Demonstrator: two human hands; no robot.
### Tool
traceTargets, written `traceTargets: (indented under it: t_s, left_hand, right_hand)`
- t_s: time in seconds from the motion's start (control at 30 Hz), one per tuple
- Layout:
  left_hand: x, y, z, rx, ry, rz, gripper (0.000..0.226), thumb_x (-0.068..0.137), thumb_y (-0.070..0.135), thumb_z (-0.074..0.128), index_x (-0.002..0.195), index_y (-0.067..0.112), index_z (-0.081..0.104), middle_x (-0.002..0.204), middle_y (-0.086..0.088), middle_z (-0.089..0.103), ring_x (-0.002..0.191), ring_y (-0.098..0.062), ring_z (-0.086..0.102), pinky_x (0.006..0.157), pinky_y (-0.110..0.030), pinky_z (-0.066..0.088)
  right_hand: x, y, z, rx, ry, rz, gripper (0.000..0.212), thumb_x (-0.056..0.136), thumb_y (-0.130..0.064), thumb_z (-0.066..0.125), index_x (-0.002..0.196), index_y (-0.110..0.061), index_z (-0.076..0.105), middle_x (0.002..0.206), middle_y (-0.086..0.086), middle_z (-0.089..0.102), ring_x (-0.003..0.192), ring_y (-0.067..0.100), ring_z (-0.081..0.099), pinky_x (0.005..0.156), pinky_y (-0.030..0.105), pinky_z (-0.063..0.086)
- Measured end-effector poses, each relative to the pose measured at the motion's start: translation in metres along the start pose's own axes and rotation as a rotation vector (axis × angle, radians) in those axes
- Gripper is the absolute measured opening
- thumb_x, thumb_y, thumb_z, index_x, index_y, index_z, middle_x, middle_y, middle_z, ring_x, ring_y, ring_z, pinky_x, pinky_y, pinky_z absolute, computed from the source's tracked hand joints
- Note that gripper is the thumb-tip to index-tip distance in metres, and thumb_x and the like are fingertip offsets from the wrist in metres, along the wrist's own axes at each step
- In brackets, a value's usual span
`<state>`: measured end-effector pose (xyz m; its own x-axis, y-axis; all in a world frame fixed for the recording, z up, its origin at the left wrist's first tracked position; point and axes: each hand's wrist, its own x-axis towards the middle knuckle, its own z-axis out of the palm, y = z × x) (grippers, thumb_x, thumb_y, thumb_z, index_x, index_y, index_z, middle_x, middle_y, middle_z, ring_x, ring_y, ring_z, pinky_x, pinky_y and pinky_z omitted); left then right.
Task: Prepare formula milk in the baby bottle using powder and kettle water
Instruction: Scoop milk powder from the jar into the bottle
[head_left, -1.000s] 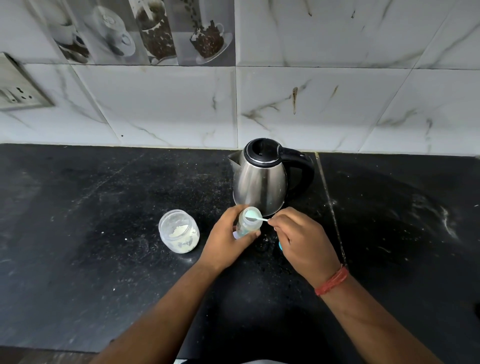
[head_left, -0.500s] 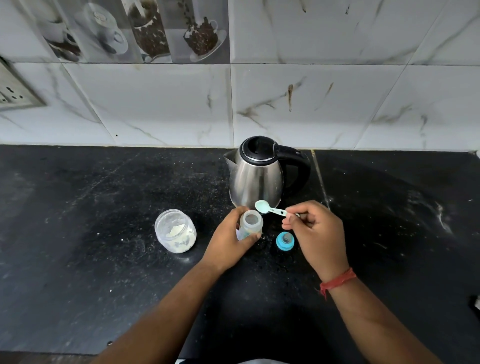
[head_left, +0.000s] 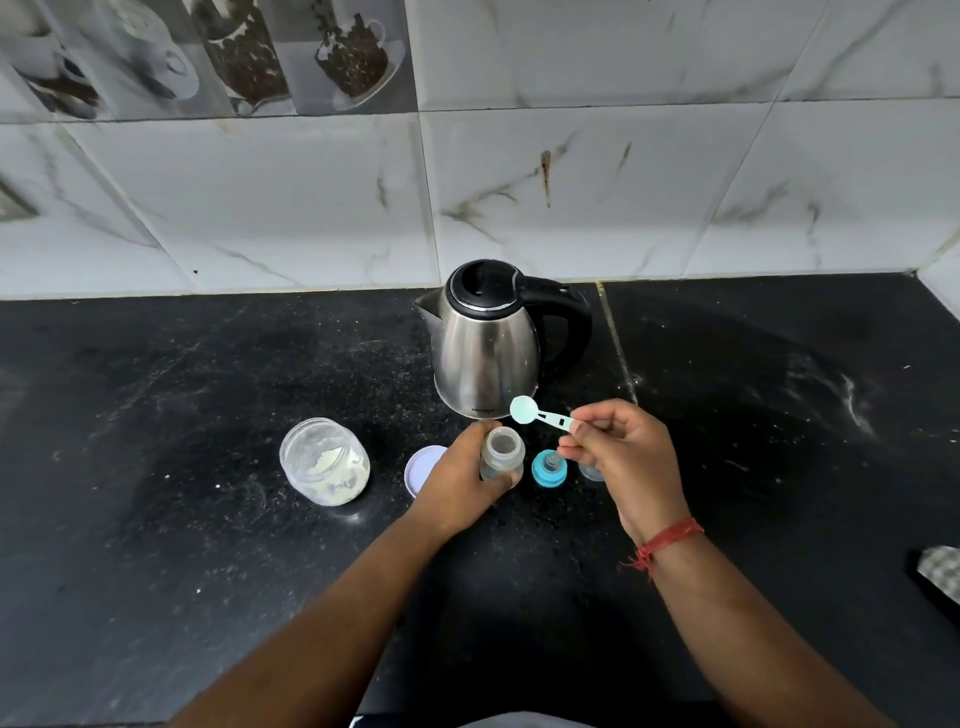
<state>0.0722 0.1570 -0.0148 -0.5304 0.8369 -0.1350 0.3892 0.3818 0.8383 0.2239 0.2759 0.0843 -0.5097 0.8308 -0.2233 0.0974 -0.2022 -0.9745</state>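
Observation:
My left hand (head_left: 457, 475) grips the small clear baby bottle (head_left: 502, 454), which stands upright and uncapped on the black counter. My right hand (head_left: 623, 457) pinches the handle of a pale green scoop (head_left: 535, 413); its bowl hovers just above and behind the bottle's mouth, in front of the steel kettle (head_left: 488, 345). An open jar of white powder (head_left: 326, 461) stands to the left. The bottle's blue ring with its teat (head_left: 548, 467) lies between my hands.
A round pale lid (head_left: 422, 467) lies partly under my left hand. A clear cap (head_left: 589, 471) peeks out below my right hand. A checked cloth (head_left: 940, 571) lies at the right edge. The tiled wall rises behind the kettle.
The scoop has lifted off the bottle's mouth and drawn back to the right with my right hand. The blue ring, the clear cap and the round lid have come into sight.

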Motion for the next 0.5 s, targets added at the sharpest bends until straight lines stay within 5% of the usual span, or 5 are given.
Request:
traceTargets:
  t_s: [0.27,0.5]
  left_hand:
    - [-0.012,-0.001,-0.010,0.023,0.076,0.028,0.079,0.083,0.025,0.083,0.149,0.020,0.040,0.144,0.010,0.054,0.132,-0.002,0.050,0.110,-0.016,0.035]
    - [-0.038,0.009,-0.058,0.078,0.278,0.170,0.065,0.088,0.034,0.077,0.144,0.021,0.047,0.143,0.011,0.052,0.134,0.000,0.047,0.112,-0.017,0.036]
  right_hand:
    - [0.005,0.000,0.000,0.001,-0.028,-0.031,0.009,0.092,0.006,0.063,0.096,0.001,0.069,0.092,0.021,0.070,0.076,0.025,0.075,0.066,0.025,0.059]
    - [0.012,0.000,0.027,0.029,-0.080,-0.071,0.008,0.093,0.007,0.062,0.095,0.001,0.068,0.088,0.017,0.070,0.074,0.024,0.073,0.068,0.031,0.061]
